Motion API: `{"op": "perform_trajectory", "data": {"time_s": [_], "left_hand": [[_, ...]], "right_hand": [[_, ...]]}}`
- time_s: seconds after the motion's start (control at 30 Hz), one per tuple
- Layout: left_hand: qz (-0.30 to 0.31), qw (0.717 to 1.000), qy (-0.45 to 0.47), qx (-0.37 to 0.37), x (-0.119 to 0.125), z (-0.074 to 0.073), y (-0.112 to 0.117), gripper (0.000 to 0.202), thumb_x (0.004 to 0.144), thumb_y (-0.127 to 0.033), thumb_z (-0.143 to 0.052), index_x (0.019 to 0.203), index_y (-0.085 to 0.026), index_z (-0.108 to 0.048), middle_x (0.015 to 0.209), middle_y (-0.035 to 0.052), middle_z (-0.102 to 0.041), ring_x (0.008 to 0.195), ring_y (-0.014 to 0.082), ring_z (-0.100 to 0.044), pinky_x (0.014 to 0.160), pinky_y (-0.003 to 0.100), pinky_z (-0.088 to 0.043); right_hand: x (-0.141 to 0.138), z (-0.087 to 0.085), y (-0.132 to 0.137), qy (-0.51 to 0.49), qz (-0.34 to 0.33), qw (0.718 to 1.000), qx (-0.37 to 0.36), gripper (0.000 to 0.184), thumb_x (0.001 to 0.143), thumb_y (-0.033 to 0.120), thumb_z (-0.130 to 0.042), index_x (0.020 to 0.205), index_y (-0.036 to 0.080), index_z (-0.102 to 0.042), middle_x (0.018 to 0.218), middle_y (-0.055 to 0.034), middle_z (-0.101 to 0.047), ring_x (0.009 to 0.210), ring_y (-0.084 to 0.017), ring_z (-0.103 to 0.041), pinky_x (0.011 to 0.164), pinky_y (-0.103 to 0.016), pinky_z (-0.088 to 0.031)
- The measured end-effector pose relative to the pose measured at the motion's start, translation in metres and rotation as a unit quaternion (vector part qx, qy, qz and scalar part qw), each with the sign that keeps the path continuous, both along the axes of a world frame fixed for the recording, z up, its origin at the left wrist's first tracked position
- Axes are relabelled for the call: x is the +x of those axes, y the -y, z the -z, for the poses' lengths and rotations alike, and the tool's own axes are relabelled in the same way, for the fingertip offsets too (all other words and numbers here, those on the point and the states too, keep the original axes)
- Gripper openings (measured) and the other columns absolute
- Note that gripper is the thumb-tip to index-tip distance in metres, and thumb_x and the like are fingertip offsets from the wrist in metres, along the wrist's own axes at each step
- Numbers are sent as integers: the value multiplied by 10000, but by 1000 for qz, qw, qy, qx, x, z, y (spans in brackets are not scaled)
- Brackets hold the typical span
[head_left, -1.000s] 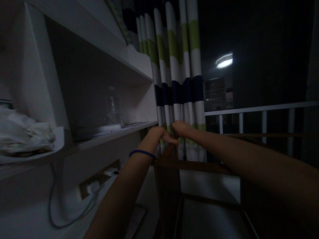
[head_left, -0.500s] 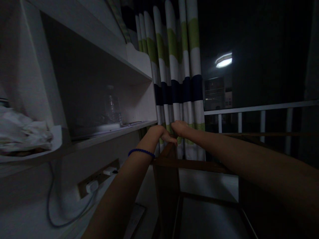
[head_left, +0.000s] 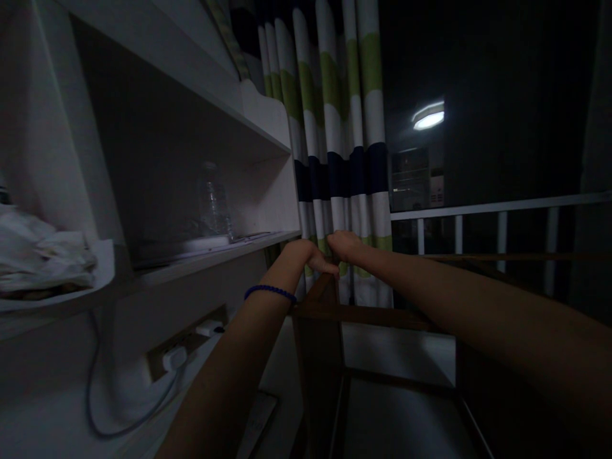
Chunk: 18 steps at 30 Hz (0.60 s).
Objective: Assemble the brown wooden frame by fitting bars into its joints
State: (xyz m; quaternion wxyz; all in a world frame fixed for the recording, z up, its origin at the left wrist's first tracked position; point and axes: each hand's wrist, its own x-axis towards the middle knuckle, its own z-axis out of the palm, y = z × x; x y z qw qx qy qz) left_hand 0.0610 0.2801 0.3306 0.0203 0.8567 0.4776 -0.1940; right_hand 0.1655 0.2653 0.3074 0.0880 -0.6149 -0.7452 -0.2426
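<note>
My left hand (head_left: 313,256), below a bent wrist with a dark blue braided bracelet (head_left: 270,291), is at the far corner of a brown wooden frame (head_left: 366,315). Its thumb lies by the frame's top edge, and the other fingers curl out of sight. Just right of it, my right hand (head_left: 345,246) is closed, knuckles up, in front of the curtain (head_left: 340,217), which has white, green and navy bands. What either hand grips is hidden behind the hands and the frame in the dim light.
A white shelf unit (head_left: 280,131) on the left holds a clear plastic bottle (head_left: 213,204) and papers. Below it, white plugs (head_left: 174,359) and a grey cable (head_left: 112,433) are at a wall socket panel. A railing (head_left: 502,207) stands beyond dark glass on the right.
Both hands keep their places at the frame's corner. Only the camera view has shifted very slightly.
</note>
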Motion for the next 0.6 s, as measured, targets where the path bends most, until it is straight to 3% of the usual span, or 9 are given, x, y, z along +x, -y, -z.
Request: {"op": "perform_trajectory", "data": {"time_s": [0.33,0.6], "left_hand": [[-13,1000,-10,1,1,-1,-3,874,526,-689,-507,1264,-246,-361,1260,99,-448,1080,327,-444,848,421,-410],[11,1000,-3,0,2,2,-2,824,545,-687,-486,1254,-281,-371,1279,67,-432,1084,306,-447,853,414,-408]], "right_hand": [[0,0,-2,-2,0,1000,3,281,737,181,-584,1011,121,-595,987,-157,-582,927,-230,-553,744,-272,-454],[1,-1,-2,-6,3,1000,0,292,727,177,-593,1015,129,-594,978,-143,-587,926,-216,-553,739,-254,-452]]}}
